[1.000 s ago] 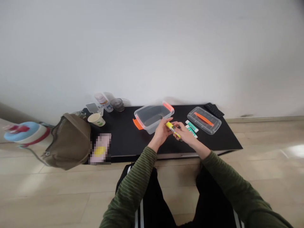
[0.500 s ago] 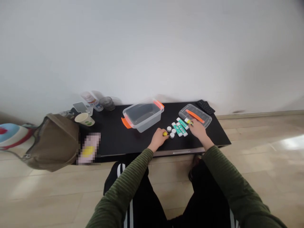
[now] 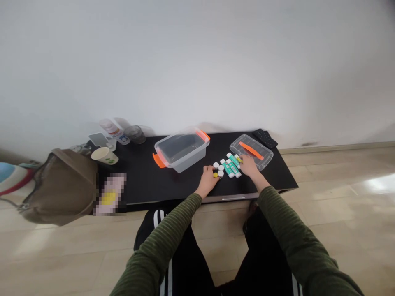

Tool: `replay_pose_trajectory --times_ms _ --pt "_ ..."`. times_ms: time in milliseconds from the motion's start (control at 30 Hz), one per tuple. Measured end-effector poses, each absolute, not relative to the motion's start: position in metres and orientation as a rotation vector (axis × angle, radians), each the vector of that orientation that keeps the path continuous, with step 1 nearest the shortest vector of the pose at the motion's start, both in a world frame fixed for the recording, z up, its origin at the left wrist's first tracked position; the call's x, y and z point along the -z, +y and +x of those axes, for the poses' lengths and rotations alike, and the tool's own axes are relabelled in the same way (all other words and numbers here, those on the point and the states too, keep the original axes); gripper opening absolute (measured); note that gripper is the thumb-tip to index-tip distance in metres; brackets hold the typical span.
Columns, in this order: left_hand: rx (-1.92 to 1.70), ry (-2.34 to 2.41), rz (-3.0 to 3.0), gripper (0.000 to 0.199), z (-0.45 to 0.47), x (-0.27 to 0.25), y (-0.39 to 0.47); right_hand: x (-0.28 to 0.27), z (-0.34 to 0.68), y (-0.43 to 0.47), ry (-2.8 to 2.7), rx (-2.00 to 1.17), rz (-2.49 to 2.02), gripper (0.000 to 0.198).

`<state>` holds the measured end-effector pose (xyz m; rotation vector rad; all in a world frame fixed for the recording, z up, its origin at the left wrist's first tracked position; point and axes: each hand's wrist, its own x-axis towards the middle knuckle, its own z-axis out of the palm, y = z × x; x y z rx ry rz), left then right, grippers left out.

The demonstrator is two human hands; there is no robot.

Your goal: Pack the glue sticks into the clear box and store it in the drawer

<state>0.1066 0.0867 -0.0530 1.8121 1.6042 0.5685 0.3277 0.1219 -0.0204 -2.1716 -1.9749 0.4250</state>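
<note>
On the black table (image 3: pixel 138 181), my left hand (image 3: pixel 207 181) has its fingers curled around a small round jar with a yellow top (image 3: pixel 215 175). Several small round white-topped jars (image 3: pixel 220 173) stand close against it. My right hand (image 3: pixel 249 166) pinches a yellow stick tube (image 3: pixel 238 158), perhaps a glue stick, partly hidden by the fingers. It lies alongside several green-and-white stick tubes (image 3: pixel 231 167), which rest flat in a slanted group between my two hands.
A clear plastic box (image 3: pixel 189 160) with orange latches stands behind my left hand. Its lid (image 3: pixel 263 162) with an orange handle lies behind my right hand, near a black keypad-like object (image 3: pixel 266 139). At left are a paper cup (image 3: pixel 105 156), glass (image 3: pixel 135 135), spray can (image 3: pixel 114 131) and brown bag (image 3: pixel 64 185).
My left hand has brought the yellow-topped jar rightward against the white-topped ones. My right hand has shifted the yellow tube left, closer to the green tubes. The view has swung slightly.
</note>
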Motion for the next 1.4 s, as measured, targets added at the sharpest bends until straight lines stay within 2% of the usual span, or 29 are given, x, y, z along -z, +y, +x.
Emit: replay_pose_trajectory --times_ms 100,167,233,300,333,400,433,500,567,633,767,867,967,1033,1067,1167,1200,1300,1400 --pt "-0.539 1.624 1.836 0.048 0.102 0.045 0.090 0.003 0.319 0.109 -2.074 -0.397 -2.029 0.040" --pt "-0.471 1.653 1.916 0.052 0.094 0.032 0.091 -0.010 0.313 0.093 -2.162 -0.523 -1.885 0.038" --pt "-0.415 1.561 2.020 0.044 0.082 0.016 0.089 -0.024 0.307 0.074 -2.281 -0.789 -1.716 0.033" --pt "-0.348 1.231 2.015 0.030 0.067 0.001 0.082 -0.037 0.303 0.056 -2.392 -1.180 -1.500 0.027" --pt "-0.286 1.012 1.939 0.030 0.061 -0.005 0.078 -0.044 0.301 0.049 -2.418 -1.391 -1.368 0.023" --pt "-0.237 0.710 1.711 0.050 0.049 -0.014 0.069 -0.058 0.299 0.040 -2.376 -1.753 -1.085 0.020" --pt "-0.232 0.627 1.599 0.063 0.046 -0.017 0.066 -0.063 0.297 0.038 -2.313 -1.876 -0.956 0.024" --pt "-0.252 0.577 1.411 0.084 0.042 -0.023 0.066 -0.071 0.295 0.038 -2.133 -1.979 -0.745 0.045" --pt "-0.296 0.600 1.272 0.089 0.044 -0.029 0.072 -0.072 0.291 0.042 -1.891 -1.941 -0.663 0.069" --pt "-0.369 0.641 1.176 0.086 0.048 -0.034 0.080 -0.068 0.285 0.050 -1.654 -1.860 -0.766 0.081" --pt "-0.422 0.708 1.081 0.082 0.060 -0.036 0.091 -0.054 0.275 0.069 -1.409 -1.815 -1.131 0.079" --pt "-0.439 0.781 1.075 0.080 0.064 -0.028 0.096 -0.045 0.278 0.080 -1.392 -1.799 -1.195 0.077" --pt "-0.561 0.934 1.176 0.080 0.065 -0.014 0.101 -0.038 0.292 0.087 -1.431 -1.613 -1.356 0.076" --pt "-0.695 1.125 1.312 0.075 0.067 -0.004 0.105 -0.032 0.306 0.092 -1.491 -1.312 -1.602 0.072" --pt "-0.747 1.226 1.404 0.066 0.068 0.001 0.106 -0.028 0.313 0.095 -1.537 -1.114 -1.751 0.065" --pt "-0.755 1.411 1.721 0.020 0.075 0.015 0.108 -0.014 0.332 0.105 -1.712 -0.582 -2.110 0.027" --pt "-0.718 1.426 1.811 0.013 0.078 0.019 0.107 -0.008 0.336 0.109 -1.762 -0.487 -2.180 0.019" --pt "-0.569 1.456 1.985 0.025 0.085 0.027 0.101 0.006 0.346 0.118 -1.849 -0.448 -2.289 0.023" --pt "-0.440 1.520 2.084 0.028 0.087 0.032 0.095 0.015 0.350 0.123 -1.879 -0.513 -2.374 0.025"
